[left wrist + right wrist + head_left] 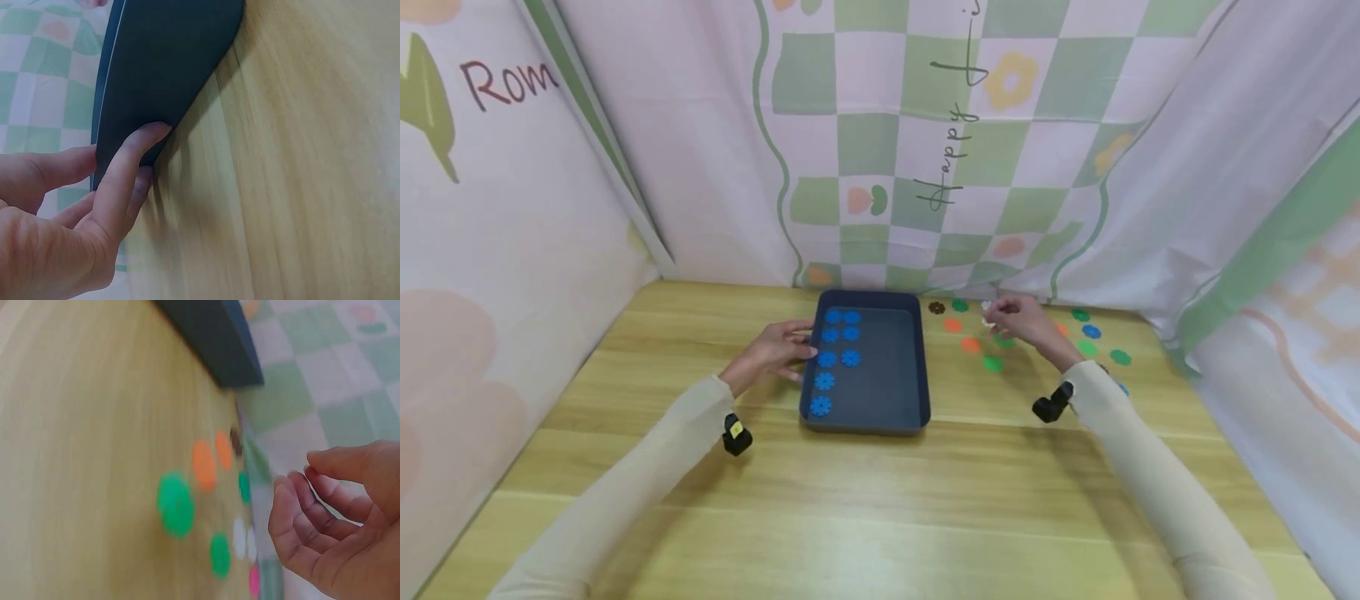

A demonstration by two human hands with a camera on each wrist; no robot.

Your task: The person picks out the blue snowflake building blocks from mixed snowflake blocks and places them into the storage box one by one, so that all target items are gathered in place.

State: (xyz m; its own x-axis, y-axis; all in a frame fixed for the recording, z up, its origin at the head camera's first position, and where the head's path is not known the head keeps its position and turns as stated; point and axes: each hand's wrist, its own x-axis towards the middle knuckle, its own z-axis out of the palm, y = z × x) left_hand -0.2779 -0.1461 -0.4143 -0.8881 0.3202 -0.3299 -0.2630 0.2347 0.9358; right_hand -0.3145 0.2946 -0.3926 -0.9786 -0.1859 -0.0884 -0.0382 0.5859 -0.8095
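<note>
Left hand: I am watching my left hand (778, 348) resting against the outer wall of the dark tray (917, 367). Its fingers (128, 172) are lying fairly straight and pressing on the wall, not wrapping round it.

Right hand: my right hand (1026, 323) is hovering over the loose flower pieces. The fingers (300, 509) are curling loosely. In the wrist view I am seeing nothing between them. In the head view a small white bit is showing at the fingertips, so I cannot tell if it is pinching a piece or only sitting above one.

Tray: it is lying between my two hands, touching the left one and apart from the right one.

Blue flowers: the blue flowers (827, 358) are sitting inside the tray in rows, on the side nearest my left fingers.

Loose pieces: the white pieces (239, 537) are lying closest under my right fingertips, with a big green piece (175, 503) and an orange piece (203, 464) a little farther out toward the tray.

Doing it well: I think the left hand should be pressing gently so the tray is not sliding. The right hand should be going for one piece only, by its edge, without bumping its neighbours.
</note>
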